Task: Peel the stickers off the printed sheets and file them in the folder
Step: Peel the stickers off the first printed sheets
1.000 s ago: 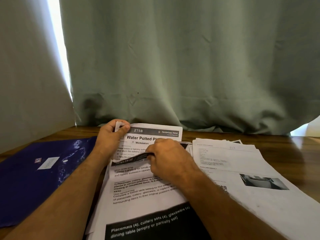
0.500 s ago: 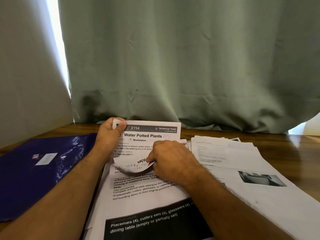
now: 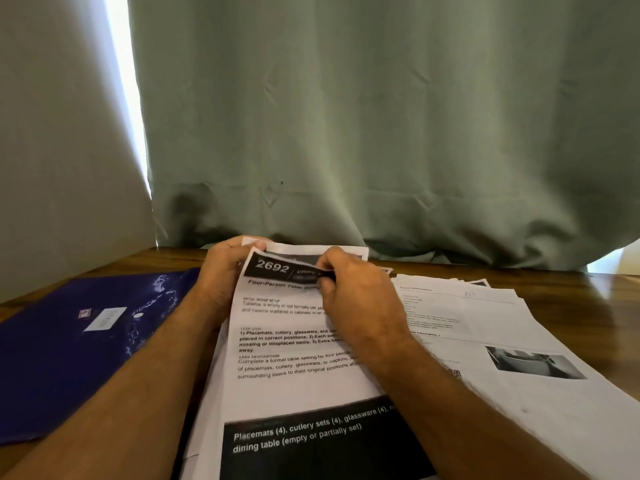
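**A:** What has changed since a moment ago?

**B:** The white strip you were curling off mid-page is gone from view. The "Water Potted Plants" heading has given way to a sheet numbered 2692, and your right hand [image 3: 349,292] has climbed from the middle of the page to its top edge.

**A:** What are my hands doing?

**B:** Your left hand [image 3: 225,271] grips the top left corner of the printed sheet [image 3: 298,341], thumb curled over the edge. Your right thumb and forefinger pinch the dark header sticker [image 3: 277,268], which sits at twelve o'clock on the page. Its upper edge looks ragged and slightly lifted.

**A:** What could go wrong?

**B:** In my judgement, the sticker may tear. That ragged edge suggests it is thin, and a quick or steep pull could split it or lift paper fibres with it. If your left grip slackens, the whole sheet may rise with the pull.

**A:** How does the sticker look?

**B:** A black band with white print reading "2692"; the smaller words are blurred. Your right hand hides its right end.

**A:** Where is everything else?

**B:** The blue folder [image 3: 69,341] lies closed at nine o'clock, just beside the sheet. More printed sheets [image 3: 485,341] fan out at three o'clock on the wooden table [image 3: 588,299]. A green curtain [image 3: 346,116] hangs behind.
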The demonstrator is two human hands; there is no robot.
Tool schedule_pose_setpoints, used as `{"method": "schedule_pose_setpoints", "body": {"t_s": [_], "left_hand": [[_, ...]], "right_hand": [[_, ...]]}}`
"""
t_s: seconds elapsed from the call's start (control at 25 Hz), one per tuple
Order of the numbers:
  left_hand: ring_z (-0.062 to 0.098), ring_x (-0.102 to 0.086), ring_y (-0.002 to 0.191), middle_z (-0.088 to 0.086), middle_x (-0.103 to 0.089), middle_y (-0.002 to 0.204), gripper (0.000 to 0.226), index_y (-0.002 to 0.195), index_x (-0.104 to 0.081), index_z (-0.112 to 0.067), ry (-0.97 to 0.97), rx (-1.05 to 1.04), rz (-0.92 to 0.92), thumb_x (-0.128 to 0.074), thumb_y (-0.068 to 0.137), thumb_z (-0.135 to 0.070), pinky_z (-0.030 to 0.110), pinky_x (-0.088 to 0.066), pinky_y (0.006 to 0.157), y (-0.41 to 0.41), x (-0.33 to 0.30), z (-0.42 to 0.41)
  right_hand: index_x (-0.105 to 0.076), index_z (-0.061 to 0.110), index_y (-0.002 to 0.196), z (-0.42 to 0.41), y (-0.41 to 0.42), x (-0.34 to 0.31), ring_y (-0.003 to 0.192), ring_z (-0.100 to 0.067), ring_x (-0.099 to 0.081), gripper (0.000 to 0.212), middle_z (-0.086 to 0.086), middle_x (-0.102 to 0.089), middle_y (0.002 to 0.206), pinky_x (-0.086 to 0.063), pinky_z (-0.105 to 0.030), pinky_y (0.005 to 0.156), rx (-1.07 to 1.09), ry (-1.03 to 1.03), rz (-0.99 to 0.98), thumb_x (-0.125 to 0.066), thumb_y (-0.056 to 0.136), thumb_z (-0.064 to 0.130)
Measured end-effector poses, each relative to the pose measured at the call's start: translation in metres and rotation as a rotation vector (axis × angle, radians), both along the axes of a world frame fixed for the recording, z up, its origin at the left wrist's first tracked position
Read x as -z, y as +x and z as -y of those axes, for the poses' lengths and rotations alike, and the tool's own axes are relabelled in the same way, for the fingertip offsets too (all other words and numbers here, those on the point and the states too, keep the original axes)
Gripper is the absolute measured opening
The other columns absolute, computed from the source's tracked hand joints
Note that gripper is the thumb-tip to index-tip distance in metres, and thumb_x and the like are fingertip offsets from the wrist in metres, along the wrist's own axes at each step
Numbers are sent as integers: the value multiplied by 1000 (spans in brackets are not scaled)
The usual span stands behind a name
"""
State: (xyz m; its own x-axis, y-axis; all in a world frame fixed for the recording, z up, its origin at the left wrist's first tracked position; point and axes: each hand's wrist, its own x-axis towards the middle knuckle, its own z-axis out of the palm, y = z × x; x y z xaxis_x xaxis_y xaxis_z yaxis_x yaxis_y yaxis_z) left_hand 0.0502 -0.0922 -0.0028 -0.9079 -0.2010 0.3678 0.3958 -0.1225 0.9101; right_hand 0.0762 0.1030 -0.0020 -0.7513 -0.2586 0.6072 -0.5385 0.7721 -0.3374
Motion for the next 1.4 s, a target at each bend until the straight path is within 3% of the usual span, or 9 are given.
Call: {"method": "schedule_pose_setpoints", "body": {"t_s": [0.16,0.24,0.36,0.48,0.64,0.8,0.96,1.2,1.4], "left_hand": [[21,-63,54,9,-65,60,28,60,-71,-14,-119,301,138,-85,54,-37,27,-54,56,16,-3,-4],[22,-64,54,13,-66,62,36,67,-72,-6,-136,324,213,-77,70,-41,26,-54,55,19,-5,-8],[25,-69,72,12,-72,77,39,87,-72,-2,-86,91,218,-61,91,-39,34,-59,69,6,-2,-5],[21,-67,94,5,-74,98,12,92,-75,-15,-506,-286,277,-72,89,-26,36,-53,86,-12,12,12],[17,-65,95,4,-70,114,43,114,-71,-16,-866,-301,520,-84,76,-30,33,-53,84,-22,20,16],[18,-64,103,7,-68,122,54,125,-65,-14,-870,-364,462,-85,76,-18,36,-54,92,-23,17,13],[10,-65,85,2,-72,103,42,110,-71,-15,-716,-405,373,-87,72,-9,20,-48,63,-21,16,14],[28,-74,85,9,-75,90,23,92,-70,-10,-444,-287,319,-84,75,-11,48,-61,80,-19,15,16],[27,-74,72,11,-76,76,10,98,-71,-8,-373,-156,313,-70,89,-13,39,-57,65,-11,14,12]], "right_hand": [[-57,30,96,1,-3,-1,97,-14,-60,3,12,-48,131,-53,-36,92,-20,11,-19,-58,96,28],[-54,33,92,-1,-1,-2,92,-12,-57,10,11,-58,111,-53,-35,88,-22,88,72,-60,95,26],[-39,36,92,-6,2,-4,85,-14,-56,25,10,-60,94,-53,-34,79,-37,188,138,-60,93,23],[-35,38,100,-9,6,-6,90,-15,-55,38,8,-62,102,-51,-34,79,-76,334,206,-63,89,16],[-59,30,102,-7,7,-6,99,-14,-52,25,5,-59,114,-47,-29,82,-123,450,323,-66,87,11],[-63,27,99,-7,4,0,99,-15,-55,27,4,-62,110,-50,-30,83,-139,403,354,-65,85,5],[-66,27,98,-7,2,3,98,-15,-56,27,5,-64,104,-50,-33,88,-139,383,373,-65,85,3],[-62,31,104,-5,0,2,100,-14,-57,18,5,-63,110,-52,-37,92,-107,342,269,-62,92,17],[-50,29,127,1,-14,2,113,-15,-59,29,3,-62,123,-52,-38,99,-46,32,169,-57,99,24]]}}
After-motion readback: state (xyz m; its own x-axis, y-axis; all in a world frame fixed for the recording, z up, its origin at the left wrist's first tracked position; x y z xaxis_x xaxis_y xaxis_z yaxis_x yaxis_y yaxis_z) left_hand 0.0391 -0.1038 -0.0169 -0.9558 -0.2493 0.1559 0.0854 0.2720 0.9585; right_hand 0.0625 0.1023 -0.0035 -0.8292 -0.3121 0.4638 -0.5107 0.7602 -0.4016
